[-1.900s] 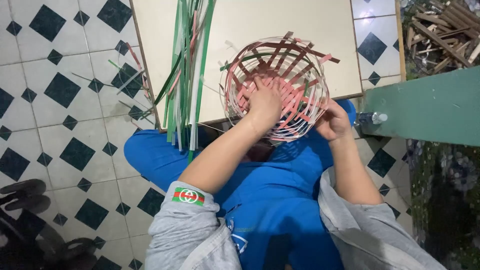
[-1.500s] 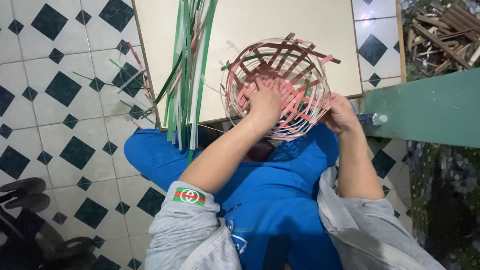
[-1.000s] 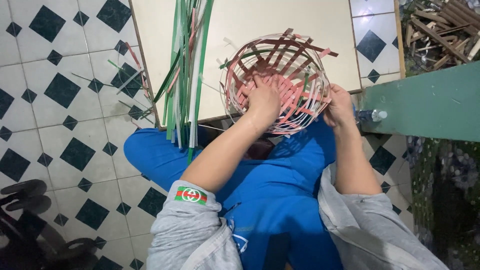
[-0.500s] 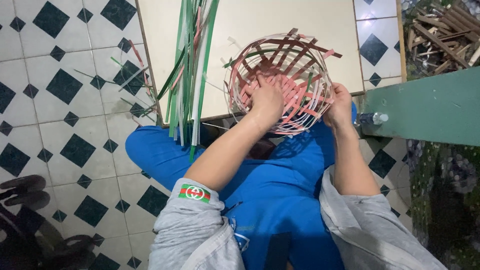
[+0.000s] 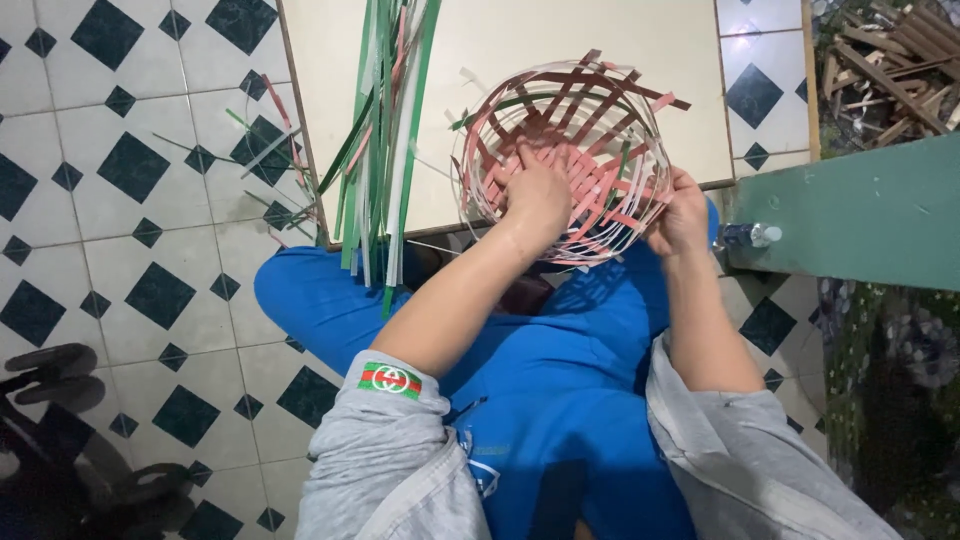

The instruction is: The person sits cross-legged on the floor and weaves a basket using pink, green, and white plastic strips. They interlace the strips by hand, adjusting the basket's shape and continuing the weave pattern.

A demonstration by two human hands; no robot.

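- We take the woven basket (image 5: 565, 165) as our landmark: it sits half-finished at the near edge of the pale board (image 5: 500, 60), tipped toward us so we look into its open mouth.
- Since the look about two seconds ago, the basket has turned a little. The dark upright strips at its far rim now fan out more to the right, and the whole thing sits slightly higher against the board.
- Left hand (image 5: 535, 195) is inside the basket, as it was before, palm down, fingers spread and pressing on the pink and red strips of the base. It pinches nothing that we can see.
- Right hand (image 5: 682, 212) has crept up the outer right wall of the basket. It now cups the rim from outside, fingers curled onto the strips; whether it pinches a single strip we cannot tell.
- Our reading (a judgement only): the basket is being rotated bit by bit while the weave is pushed snug, so work goes round the wall and the rim is not yet closed.
- Contents of the basket: nothing loose, only the left hand. Strip ends stick out free along the far rim.
- Left of the basket, a bundle of green and white strips (image 5: 385, 130) lies on the board and hangs over its near edge.
- Right of the basket, a green plank (image 5: 860, 215). Beyond it, at the far right, is a pile of wood scraps (image 5: 885, 50).
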